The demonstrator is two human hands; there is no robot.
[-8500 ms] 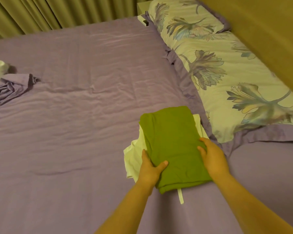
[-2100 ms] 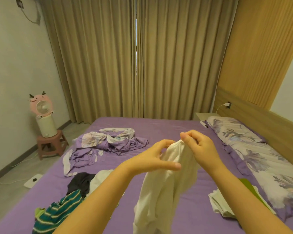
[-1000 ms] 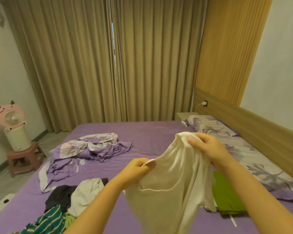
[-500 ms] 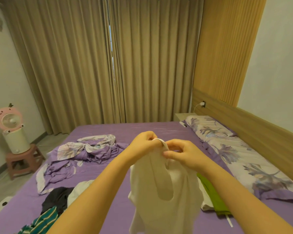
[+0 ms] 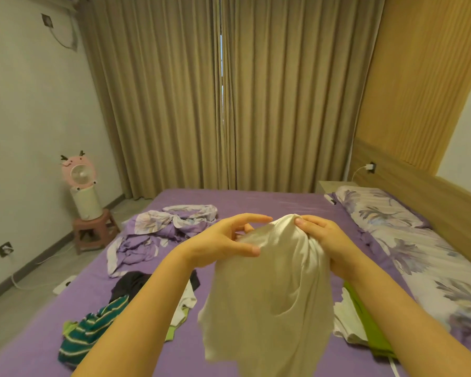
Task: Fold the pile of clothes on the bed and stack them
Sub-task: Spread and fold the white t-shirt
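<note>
Two hands hold a cream garment (image 5: 269, 289) aloft over the purple bed (image 5: 269, 202): the right hand (image 5: 329, 240) now bunches its top in curled fingers, while the left hand (image 5: 223, 240), pinching half a second ago, spreads loose (regripping, likely), so folding has not begun; the folded stack (image 5: 362, 322) waits beside.

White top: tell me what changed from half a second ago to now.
The left hand has let go of the white top and spread its fingers beside it. The right hand now bunches the cloth in its grip. The top still hangs above the bed.
</note>
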